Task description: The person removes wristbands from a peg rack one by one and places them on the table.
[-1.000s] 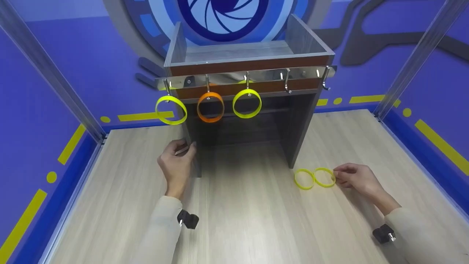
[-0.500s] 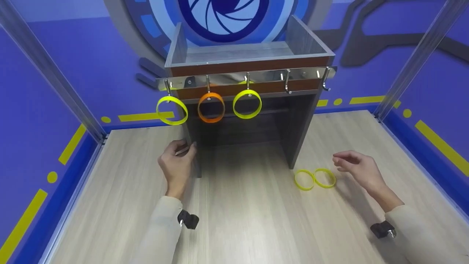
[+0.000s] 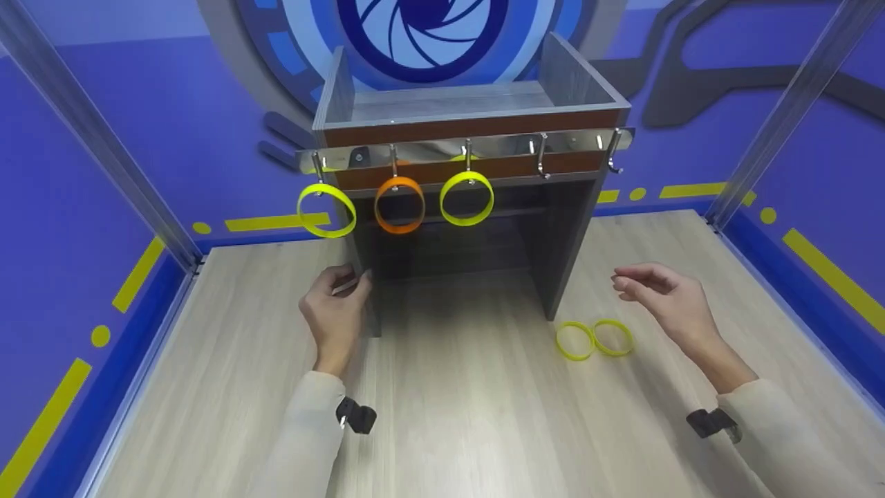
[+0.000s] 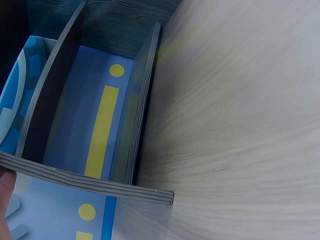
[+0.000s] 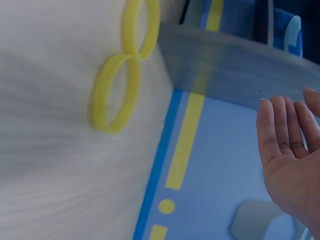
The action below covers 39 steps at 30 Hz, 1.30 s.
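Note:
My left hand [image 3: 333, 308] grips the front edge of the grey stand's left side panel [image 4: 115, 188], thumb on one side and fingers on the other. In the left wrist view only a bit of a finger shows at the left edge. My right hand [image 3: 671, 304] is in the air right of the stand, fingers gently bent, holding nothing. Below it and slightly left, two yellow rings [image 3: 575, 357] [image 5: 95, 100] lie side by side on the table, rims meeting. Another yellow ring [image 3: 325, 234], an orange ring [image 3: 399, 230] and one more yellow ring [image 3: 467, 223] hang from hooks on the stand.
A metal hook rail [image 3: 511, 145] crosses the stand's front; its two right-hand hooks [image 3: 543, 159] carry no ring. The stand has an open-topped tray [image 3: 449, 100] above. Blue printed walls [image 3: 131, 138] enclose the wooden table [image 3: 449, 415] on three sides.
My right hand has let go of the right-hand yellow ring on the table and risen up and slightly left. The left hand keeps its place on the panel.

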Available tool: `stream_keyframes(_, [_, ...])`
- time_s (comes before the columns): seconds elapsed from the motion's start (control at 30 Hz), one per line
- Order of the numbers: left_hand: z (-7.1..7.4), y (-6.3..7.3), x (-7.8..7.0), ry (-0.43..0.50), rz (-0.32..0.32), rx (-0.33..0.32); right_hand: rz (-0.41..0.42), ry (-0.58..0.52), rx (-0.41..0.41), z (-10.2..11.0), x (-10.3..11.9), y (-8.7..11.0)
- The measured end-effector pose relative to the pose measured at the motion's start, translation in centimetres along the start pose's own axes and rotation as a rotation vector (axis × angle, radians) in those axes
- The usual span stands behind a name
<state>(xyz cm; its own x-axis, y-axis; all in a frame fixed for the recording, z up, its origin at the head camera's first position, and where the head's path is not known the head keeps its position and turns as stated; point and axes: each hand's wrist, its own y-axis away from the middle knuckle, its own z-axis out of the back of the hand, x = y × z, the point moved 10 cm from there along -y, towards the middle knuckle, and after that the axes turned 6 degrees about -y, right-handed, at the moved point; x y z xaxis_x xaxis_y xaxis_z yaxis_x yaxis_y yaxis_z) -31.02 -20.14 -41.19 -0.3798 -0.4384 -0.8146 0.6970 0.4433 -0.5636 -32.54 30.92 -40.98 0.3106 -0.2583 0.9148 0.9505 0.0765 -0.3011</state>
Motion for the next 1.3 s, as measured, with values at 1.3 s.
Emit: stream_keyframes(1.3, [0.0,-0.1,-0.4,-0.019,-0.024,-0.008,0.267,-0.331,-0.012,-9.9,11.7,-5.7])
